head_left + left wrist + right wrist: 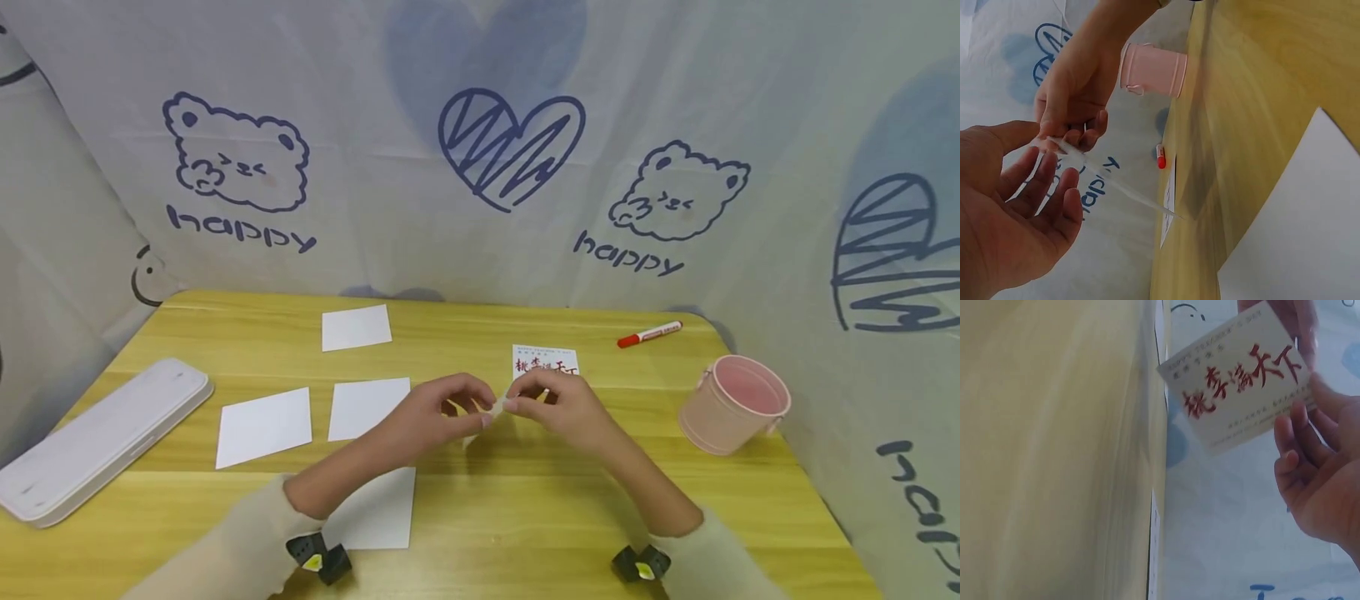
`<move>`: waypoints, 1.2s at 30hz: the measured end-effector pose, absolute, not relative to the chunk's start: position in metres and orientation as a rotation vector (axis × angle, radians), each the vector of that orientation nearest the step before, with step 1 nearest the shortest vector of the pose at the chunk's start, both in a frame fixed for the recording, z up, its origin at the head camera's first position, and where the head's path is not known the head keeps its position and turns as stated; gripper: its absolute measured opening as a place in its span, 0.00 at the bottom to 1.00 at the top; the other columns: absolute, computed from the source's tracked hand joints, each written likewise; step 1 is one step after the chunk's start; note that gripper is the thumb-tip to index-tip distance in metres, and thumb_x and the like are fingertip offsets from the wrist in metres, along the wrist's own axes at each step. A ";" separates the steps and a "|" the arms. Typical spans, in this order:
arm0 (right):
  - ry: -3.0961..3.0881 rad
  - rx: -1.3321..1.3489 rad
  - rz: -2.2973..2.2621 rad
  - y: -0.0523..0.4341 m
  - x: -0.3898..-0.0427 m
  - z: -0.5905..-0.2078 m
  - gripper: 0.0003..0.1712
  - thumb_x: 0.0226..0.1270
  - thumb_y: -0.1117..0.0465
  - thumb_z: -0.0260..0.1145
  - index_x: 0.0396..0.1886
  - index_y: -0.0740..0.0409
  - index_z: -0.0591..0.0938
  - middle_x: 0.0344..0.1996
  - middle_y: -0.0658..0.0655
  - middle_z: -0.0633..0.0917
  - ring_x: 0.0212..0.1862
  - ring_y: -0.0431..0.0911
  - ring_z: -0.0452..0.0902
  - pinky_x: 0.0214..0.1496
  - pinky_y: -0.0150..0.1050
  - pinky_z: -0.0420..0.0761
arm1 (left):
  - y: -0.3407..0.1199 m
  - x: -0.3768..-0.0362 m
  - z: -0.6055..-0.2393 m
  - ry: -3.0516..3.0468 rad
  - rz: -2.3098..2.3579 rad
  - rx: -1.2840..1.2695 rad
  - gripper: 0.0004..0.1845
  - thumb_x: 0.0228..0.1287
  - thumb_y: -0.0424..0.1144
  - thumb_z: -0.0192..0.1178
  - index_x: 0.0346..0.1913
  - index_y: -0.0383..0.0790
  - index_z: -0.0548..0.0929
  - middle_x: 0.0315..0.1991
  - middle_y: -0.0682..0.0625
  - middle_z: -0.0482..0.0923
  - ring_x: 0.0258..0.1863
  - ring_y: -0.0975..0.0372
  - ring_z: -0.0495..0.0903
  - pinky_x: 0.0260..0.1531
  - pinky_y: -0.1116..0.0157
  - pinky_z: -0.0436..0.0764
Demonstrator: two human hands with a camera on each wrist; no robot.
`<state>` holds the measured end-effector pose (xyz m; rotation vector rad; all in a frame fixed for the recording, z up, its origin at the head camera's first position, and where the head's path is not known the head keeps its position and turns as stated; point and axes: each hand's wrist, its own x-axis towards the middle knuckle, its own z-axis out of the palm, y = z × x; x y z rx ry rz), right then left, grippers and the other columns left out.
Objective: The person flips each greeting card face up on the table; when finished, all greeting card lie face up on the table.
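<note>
My two hands meet above the middle of the wooden table (525,517). The left hand (480,410) and the right hand (519,400) both pinch a small clear film strip (497,407) between their fingertips. In the left wrist view the film (1122,187) runs thin and see-through from the right hand (1072,94) and left hand (1022,212) down toward the table edge. A white card with red characters (545,361) shows just beyond the right hand. In the right wrist view the card (1235,381) is close to the right hand's fingers (1300,440); I cannot tell whether they touch it.
A pink bucket (735,404) stands at the right edge, with a red marker (649,334) behind it. A white pencil case (97,437) lies at the left. Several white paper sheets (264,425) lie around the left forearm. A printed cloth backdrop surrounds the table.
</note>
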<state>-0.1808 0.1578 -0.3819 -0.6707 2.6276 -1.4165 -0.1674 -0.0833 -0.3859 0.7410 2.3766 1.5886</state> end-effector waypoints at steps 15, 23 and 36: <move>2.719 -0.728 -1.436 0.155 -0.175 -0.374 0.12 0.67 0.54 0.71 0.49 0.46 0.85 0.32 0.48 0.83 0.32 0.46 0.75 0.33 0.36 0.78 | -0.090 -0.169 -0.382 2.492 1.610 0.646 0.06 0.71 0.38 0.62 0.46 0.46 0.85 0.42 0.52 0.85 0.34 0.60 0.81 0.33 0.66 0.81; 2.661 -0.850 -1.371 0.155 -0.173 -0.367 0.19 0.69 0.57 0.69 0.58 0.51 0.82 0.42 0.48 0.85 0.43 0.42 0.78 0.44 0.37 0.80 | -0.094 -0.174 -0.378 2.452 1.600 0.673 0.07 0.70 0.37 0.62 0.46 0.46 0.86 0.41 0.51 0.84 0.35 0.58 0.79 0.35 0.65 0.80; 2.610 -0.589 -1.749 0.163 -0.176 -0.371 0.12 0.70 0.58 0.68 0.52 0.50 0.84 0.35 0.56 0.84 0.29 0.53 0.79 0.30 0.38 0.83 | -0.092 -0.174 -0.376 2.405 1.829 0.572 0.19 0.70 0.39 0.64 0.62 0.45 0.78 0.53 0.46 0.81 0.43 0.57 0.80 0.45 0.63 0.80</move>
